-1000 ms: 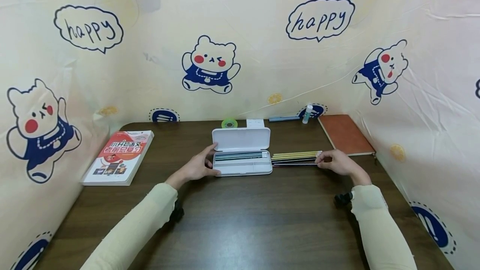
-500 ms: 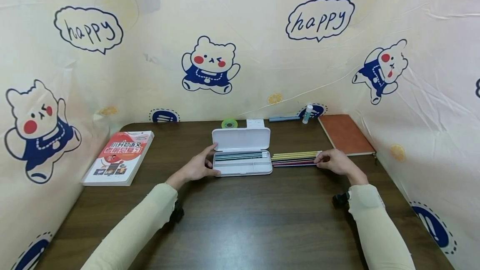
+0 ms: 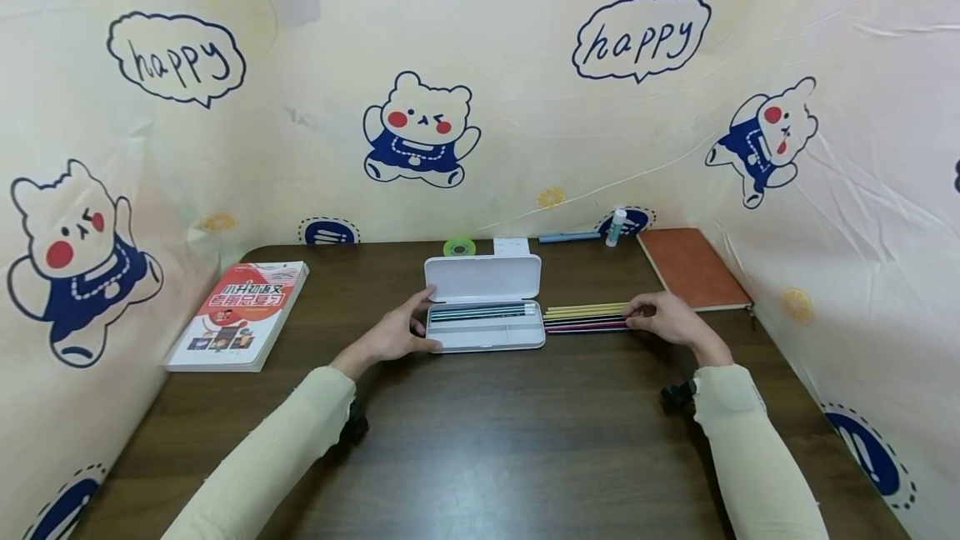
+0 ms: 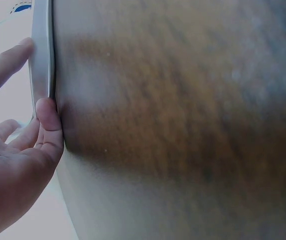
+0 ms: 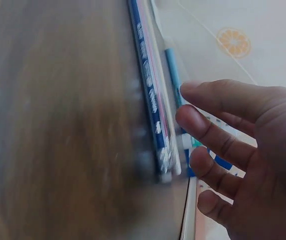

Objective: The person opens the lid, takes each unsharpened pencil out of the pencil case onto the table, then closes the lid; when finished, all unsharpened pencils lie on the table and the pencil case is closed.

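Note:
A white pencil case [image 3: 484, 311] lies open mid-table with dark pencils in its tray. My left hand [image 3: 396, 333] steadies its left end: the thumb [image 4: 49, 117] presses the case's edge [image 4: 42, 60], and the index finger lies straight along it. A row of coloured pencils [image 3: 583, 317] lies on the table just right of the case. My right hand [image 3: 662, 317] is at their right ends. In the right wrist view its fingers [image 5: 208, 132] are spread and loosely bent beside the pencil ends [image 5: 153, 100], gripping nothing.
A red-covered book [image 3: 238, 313] lies at the left and a brown notebook [image 3: 690, 269] at the back right. A green tape roll [image 3: 458, 247], a white card [image 3: 511, 246], a blue pen [image 3: 567, 237] and a glue stick [image 3: 615, 227] line the back edge. Printed cloth walls surround the dark table [image 3: 480, 440].
My right hand has slid a little to the left and now covers the pencils' right ends. The left hand and the case have not moved.

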{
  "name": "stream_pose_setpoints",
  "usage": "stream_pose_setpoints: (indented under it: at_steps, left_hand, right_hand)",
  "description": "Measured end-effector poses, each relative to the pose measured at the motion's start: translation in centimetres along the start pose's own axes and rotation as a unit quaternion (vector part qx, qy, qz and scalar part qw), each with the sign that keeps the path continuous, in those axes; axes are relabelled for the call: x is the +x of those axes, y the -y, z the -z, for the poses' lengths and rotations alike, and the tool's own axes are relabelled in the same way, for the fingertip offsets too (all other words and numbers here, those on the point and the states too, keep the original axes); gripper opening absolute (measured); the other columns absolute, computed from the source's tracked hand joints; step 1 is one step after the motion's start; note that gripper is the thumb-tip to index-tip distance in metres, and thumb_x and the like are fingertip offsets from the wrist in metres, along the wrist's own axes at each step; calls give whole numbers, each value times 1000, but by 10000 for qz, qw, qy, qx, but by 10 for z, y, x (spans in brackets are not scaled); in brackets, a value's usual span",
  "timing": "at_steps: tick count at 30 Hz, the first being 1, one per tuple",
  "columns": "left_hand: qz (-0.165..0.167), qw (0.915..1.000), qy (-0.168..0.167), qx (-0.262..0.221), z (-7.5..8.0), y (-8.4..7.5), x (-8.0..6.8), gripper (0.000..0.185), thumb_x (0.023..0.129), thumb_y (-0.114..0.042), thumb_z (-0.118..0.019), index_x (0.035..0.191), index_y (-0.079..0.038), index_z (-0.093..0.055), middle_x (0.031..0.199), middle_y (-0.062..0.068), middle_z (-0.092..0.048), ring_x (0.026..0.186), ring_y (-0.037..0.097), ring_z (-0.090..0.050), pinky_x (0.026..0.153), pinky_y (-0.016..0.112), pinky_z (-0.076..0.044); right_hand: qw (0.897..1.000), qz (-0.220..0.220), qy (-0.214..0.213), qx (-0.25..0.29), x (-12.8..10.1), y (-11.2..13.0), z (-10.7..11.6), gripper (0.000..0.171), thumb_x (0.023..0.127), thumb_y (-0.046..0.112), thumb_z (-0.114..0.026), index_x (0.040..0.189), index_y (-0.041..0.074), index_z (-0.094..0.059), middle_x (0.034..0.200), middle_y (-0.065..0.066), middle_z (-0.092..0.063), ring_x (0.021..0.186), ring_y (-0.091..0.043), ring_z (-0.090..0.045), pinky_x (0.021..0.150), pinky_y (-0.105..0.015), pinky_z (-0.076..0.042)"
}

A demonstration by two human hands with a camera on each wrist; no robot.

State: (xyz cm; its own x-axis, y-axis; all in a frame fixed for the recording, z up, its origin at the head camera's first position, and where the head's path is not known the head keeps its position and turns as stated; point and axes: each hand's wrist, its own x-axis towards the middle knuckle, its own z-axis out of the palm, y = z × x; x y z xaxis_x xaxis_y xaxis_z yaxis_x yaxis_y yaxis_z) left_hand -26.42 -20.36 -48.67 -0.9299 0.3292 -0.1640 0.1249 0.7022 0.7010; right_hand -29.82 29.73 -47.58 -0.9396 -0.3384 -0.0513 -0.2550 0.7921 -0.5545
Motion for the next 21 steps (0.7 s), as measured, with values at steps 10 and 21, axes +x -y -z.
stream_pose_setpoints:
  at_steps: [10, 21]
  left_hand:
    - [-19, 10000, -2, -9, 0, 0, 0, 105, 84, -31, -82, 161, -24, -12, 153, 15, -44, 97, 18, -58, 88, 33, -48]
    - [19, 10000, 28, -26, 2, -3, -3, 103, 85, -31, -81, 161, -22, -12, 153, 17, -43, 99, 20, -58, 89, 35, -48]
  right_hand:
    - [9990, 219, 72, 372, 16, 31, -5, 21, 97, 24, -66, 113, 12, -73, 106, -3, -73, 99, -21, -62, 90, -43, -49]
    - [9978, 464, 237, 421, 36, 70, -25, 22, 97, 23, -65, 115, 13, -73, 111, -5, -72, 102, -23, -60, 94, -47, -48]
